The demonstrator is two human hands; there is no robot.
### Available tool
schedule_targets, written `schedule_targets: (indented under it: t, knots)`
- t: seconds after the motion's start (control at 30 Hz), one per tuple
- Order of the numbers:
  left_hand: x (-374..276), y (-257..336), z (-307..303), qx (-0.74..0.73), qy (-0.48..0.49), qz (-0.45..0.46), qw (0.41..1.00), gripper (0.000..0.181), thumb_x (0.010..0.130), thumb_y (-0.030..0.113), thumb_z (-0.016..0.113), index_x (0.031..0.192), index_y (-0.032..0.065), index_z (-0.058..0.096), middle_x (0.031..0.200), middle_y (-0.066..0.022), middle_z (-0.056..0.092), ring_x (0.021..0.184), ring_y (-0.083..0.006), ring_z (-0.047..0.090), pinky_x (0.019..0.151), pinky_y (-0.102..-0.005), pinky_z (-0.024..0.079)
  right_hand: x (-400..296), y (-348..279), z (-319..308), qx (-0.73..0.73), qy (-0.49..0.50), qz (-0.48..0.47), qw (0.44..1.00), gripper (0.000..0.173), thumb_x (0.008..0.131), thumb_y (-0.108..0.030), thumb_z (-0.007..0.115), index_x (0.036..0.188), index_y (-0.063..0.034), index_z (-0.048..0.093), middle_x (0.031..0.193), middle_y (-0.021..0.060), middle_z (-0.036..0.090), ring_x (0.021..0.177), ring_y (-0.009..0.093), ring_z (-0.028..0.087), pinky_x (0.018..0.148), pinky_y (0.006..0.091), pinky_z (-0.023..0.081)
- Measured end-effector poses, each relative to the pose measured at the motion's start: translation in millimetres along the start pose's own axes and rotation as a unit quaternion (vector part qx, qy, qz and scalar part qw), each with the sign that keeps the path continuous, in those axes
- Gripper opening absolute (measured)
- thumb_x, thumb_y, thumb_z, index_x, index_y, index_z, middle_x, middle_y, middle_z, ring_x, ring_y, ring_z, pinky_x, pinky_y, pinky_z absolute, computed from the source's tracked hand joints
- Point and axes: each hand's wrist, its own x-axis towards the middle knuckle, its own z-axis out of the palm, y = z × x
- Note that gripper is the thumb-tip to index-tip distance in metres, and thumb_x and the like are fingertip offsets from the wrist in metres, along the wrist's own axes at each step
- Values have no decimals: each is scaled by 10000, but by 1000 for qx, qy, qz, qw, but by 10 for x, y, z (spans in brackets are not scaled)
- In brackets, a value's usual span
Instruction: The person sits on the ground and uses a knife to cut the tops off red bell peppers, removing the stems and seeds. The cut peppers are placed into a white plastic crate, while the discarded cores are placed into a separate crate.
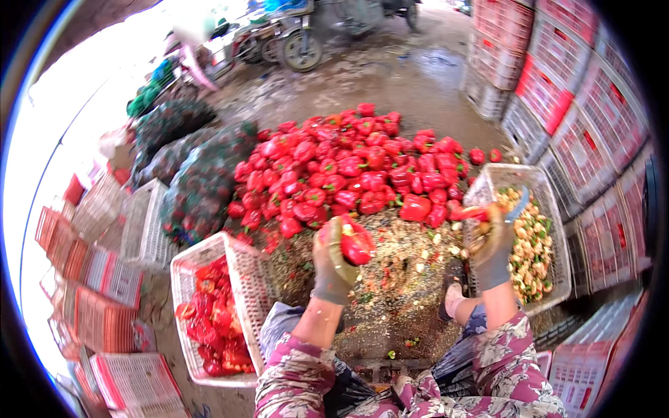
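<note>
My left hand (334, 261), in a worn work glove, grips a red bell pepper (358, 243) whose pale inside partly shows. My right hand (490, 245), also gloved, is closed around a curved knife (518, 205) and a red pepper piece (468, 212) sticks out on its left side. The knife's handle is hidden in the hand. Ahead of both hands lies a large heap of whole red peppers (339, 167). To the left, a white plastic crate (183, 313) holds cut red pepper pieces (217, 324). Under and beside my right hand, another crate (562, 261) holds pale pepper cores with green stems (530, 245).
Seeds and scraps (397, 271) cover the floor between my legs. Full mesh sacks (201, 180) lie at the left, near stacked plastic crates (104, 318). Tall crate stacks (559, 78) line the right side. A three-wheeled or similar vehicle's wheel (302, 50) stands beyond the heap on wet ground.
</note>
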Motion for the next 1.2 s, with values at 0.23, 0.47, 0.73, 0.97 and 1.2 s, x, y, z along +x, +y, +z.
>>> schedule_targets:
  t: [0.23,0.47,0.73,0.97,1.2]
  knots:
    - [-150,-281,25,-104,13,-164,981,248,890,70,713,1073,77,545,978,-48,631,859,-162,646,765,-338,568,-853,111,790,-49,-260,106,958,338,951,-246,677,1229,-77,584,827,52,662,415,59,461,378,203,364]
    - [-242,-153,180,244,-97,31,965,506,759,81,771,1157,33,463,1059,-109,565,937,-183,587,806,-314,505,-668,479,561,-320,-248,87,910,226,928,-215,683,984,5,689,670,12,598,401,79,484,368,233,369]
    - [-500,-28,374,417,-270,257,829,686,771,58,714,1369,31,381,1283,-170,503,1197,-315,532,1028,-400,423,-757,310,541,-199,-290,205,913,236,954,-338,661,1063,-134,616,706,-67,577,475,33,477,401,187,328]
    - [-518,48,386,157,-223,-56,960,488,1086,294,351,1433,-43,413,1406,-193,512,1329,-263,489,1131,-367,371,-647,118,479,-297,-377,252,840,358,799,-171,817,1074,-37,632,797,-11,632,648,51,569,550,215,449]
    - [-395,-114,196,474,-367,125,790,380,1057,199,410,1329,-43,520,1310,-230,560,1242,-336,534,1057,-407,406,-726,66,394,-255,-373,255,855,295,755,-158,823,963,-38,652,716,-1,612,575,58,540,494,234,419]
